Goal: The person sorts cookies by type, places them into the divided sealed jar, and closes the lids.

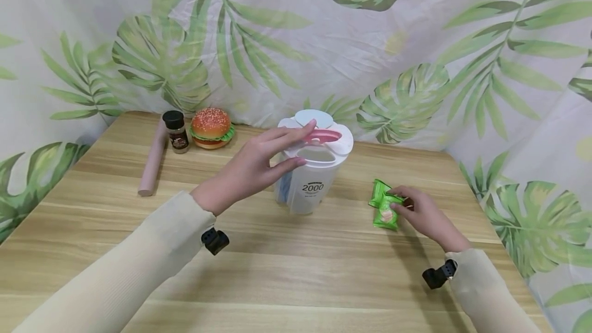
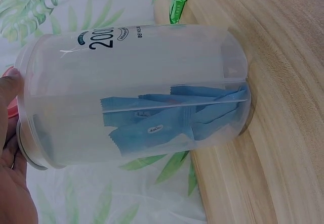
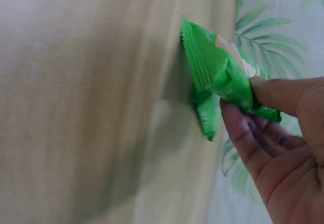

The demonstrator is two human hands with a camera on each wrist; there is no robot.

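Observation:
A translucent white storage canister (image 1: 311, 189) marked 2000 stands upright mid-table; its lid carries a pale blue cover (image 1: 314, 117) and a pink-red cover (image 1: 322, 136). My left hand (image 1: 260, 161) rests across the lid, fingers extended by the pink-red part and thumb at the near opening's edge. Several blue packets (image 2: 157, 120) lie inside the canister, low down. My right hand (image 1: 423, 215) pinches a green snack packet (image 3: 228, 75) between thumb and fingers, right of the canister. A second green packet (image 3: 205, 114) is beside it, partly hidden in the right wrist view.
Along the left stand a pink cylinder (image 1: 153, 161), a black-capped seasoning jar (image 1: 176, 132) and a toy hamburger (image 1: 211, 128). The wooden table (image 1: 277, 271) meets a leaf-patterned cloth (image 1: 393, 55) at the back and sides.

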